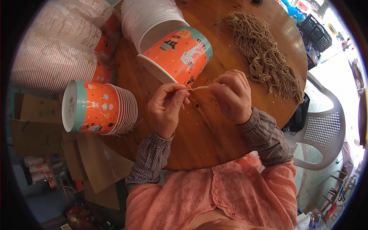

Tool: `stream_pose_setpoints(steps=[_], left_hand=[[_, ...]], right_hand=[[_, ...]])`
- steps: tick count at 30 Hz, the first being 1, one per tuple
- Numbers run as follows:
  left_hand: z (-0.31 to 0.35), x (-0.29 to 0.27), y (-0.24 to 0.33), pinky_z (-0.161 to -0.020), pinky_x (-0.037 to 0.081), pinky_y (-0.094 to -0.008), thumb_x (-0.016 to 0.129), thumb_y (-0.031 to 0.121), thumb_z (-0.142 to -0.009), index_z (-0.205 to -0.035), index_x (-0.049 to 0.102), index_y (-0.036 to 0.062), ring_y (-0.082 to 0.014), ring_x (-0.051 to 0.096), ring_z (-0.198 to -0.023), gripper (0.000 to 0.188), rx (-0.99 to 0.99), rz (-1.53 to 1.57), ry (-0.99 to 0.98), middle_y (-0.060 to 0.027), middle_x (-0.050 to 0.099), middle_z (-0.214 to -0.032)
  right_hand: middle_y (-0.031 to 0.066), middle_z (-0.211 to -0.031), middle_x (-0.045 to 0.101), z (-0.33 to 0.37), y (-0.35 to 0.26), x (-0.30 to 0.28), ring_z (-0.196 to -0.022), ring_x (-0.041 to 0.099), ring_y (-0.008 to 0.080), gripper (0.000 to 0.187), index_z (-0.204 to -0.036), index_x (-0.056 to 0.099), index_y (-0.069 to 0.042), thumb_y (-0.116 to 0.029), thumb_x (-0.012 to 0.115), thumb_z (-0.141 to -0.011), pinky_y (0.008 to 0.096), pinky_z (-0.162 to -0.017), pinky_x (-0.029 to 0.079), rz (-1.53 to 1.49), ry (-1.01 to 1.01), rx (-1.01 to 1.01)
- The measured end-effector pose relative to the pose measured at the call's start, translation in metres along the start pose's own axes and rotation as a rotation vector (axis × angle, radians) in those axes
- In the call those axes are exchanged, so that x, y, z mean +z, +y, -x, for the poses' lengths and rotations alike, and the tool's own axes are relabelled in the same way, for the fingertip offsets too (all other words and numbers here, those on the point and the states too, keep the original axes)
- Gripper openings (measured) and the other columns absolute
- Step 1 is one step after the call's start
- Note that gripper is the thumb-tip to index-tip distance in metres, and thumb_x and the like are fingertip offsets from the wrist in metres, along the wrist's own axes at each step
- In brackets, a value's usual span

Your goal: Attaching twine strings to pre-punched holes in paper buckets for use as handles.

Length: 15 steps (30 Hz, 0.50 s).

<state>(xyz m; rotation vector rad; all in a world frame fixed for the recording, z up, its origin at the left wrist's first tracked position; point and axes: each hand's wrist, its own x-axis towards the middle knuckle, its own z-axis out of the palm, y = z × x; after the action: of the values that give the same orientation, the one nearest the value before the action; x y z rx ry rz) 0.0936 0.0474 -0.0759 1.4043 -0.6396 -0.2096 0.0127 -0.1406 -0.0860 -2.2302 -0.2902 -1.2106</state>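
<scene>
A light tan cord [200, 88] is stretched between my two hands over the table. My left hand [166, 109] is closed, pinching the cord's left end between thumb and fingertips beside the lower edge of an orange paper bucket [177, 51]. My right hand [232, 96] is closed round the cord's other end, with its fingers curled. The bucket lies tilted on its side, with teal at one end and cartoon figures on its wall. Whether the cord passes through the bucket is hidden by my left fingers. A bundle of tan cords [264, 53] lies beyond my right hand.
A nested stack of orange buckets [97, 109] lies to the left on the round wooden table [207, 142]. White buckets in plastic [151, 19] lie behind; more wrapped stacks [57, 53] stand far left. Cardboard boxes [92, 161] are below left, a plastic chair [320, 122] at right.
</scene>
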Motion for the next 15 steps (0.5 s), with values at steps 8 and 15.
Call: stream_pose_setpoints(steps=[8, 15], left_hand=[[0.006, 0.013, 0.005, -0.063, 0.048, -0.0202, 0.055, 0.002, -0.096, -0.106, 0.061, -0.0039, -0.0090, 0.062, -0.075, 0.013, -0.084, 0.069, -0.108, -0.0093, 0.067, -0.093], [0.006, 0.015, -0.001, -0.075, 0.053, -0.0233, 0.056, -0.004, -0.093, -0.113, 0.056, -0.0041, -0.0115, 0.064, -0.084, 0.020, -0.128, 0.066, -0.199, -0.0081, 0.065, -0.095]], right_hand=[[0.0037, -0.100, 0.057, -0.002, -0.011, 0.006, -0.092, 0.059, 0.0214, 0.031, -0.097, 0.067, -0.013, -0.014, 0.072, -0.067, 0.0425, -0.088, 0.050, 0.168, -0.028, -0.256], [0.0043, -0.099, 0.057, 0.001, -0.006, 0.007, -0.089, 0.059, 0.0231, 0.028, -0.094, 0.067, -0.012, -0.009, 0.074, -0.067, 0.0394, -0.082, 0.049, -0.037, -0.074, -0.030]])
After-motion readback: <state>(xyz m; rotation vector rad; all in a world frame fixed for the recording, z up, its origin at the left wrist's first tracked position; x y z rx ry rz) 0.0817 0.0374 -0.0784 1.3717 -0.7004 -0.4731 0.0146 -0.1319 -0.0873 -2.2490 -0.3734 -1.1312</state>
